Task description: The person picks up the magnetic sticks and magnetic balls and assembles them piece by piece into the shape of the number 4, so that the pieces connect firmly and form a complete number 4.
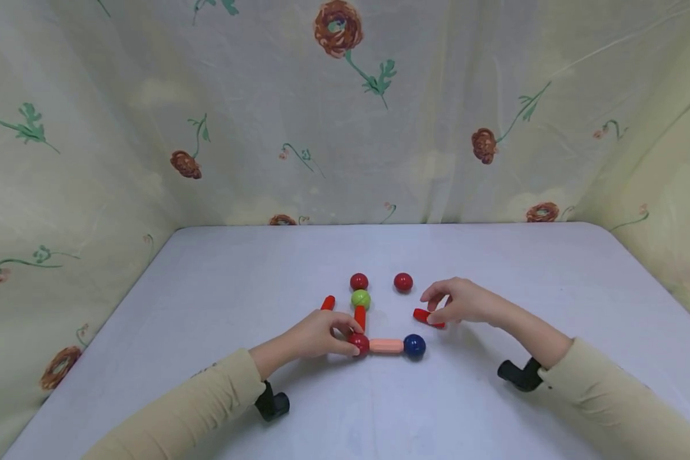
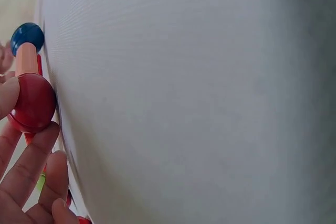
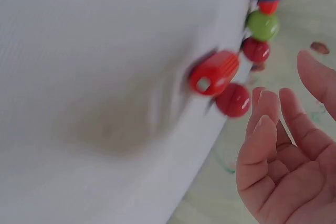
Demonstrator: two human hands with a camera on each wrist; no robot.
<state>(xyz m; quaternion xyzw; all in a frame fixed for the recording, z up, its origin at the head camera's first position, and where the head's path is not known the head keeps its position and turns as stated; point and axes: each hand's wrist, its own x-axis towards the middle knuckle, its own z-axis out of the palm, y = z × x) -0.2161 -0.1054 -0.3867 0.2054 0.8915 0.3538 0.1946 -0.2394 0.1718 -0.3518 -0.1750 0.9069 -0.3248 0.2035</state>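
My left hand (image 1: 324,333) grips a red ball (image 2: 34,103) between thumb and fingers. A pink stick (image 1: 386,345) joins that ball to a blue ball (image 1: 414,345) on its right. From the red ball a red stick (image 1: 360,317) runs away from me to a green ball (image 1: 360,299). Another red ball (image 1: 359,282) sits just beyond the green one; whether they touch I cannot tell. My right hand (image 1: 459,300) hovers by a loose red stick (image 3: 214,73), its fingers apart and loosely bent. In the right wrist view a gap shows between hand and stick.
A separate red ball (image 1: 403,282) lies beyond the loose stick. Another red stick (image 1: 328,303) is partly hidden behind my left hand. Everything rests on a white table (image 1: 253,275), with a flowered curtain (image 1: 241,96) along its back and sides.
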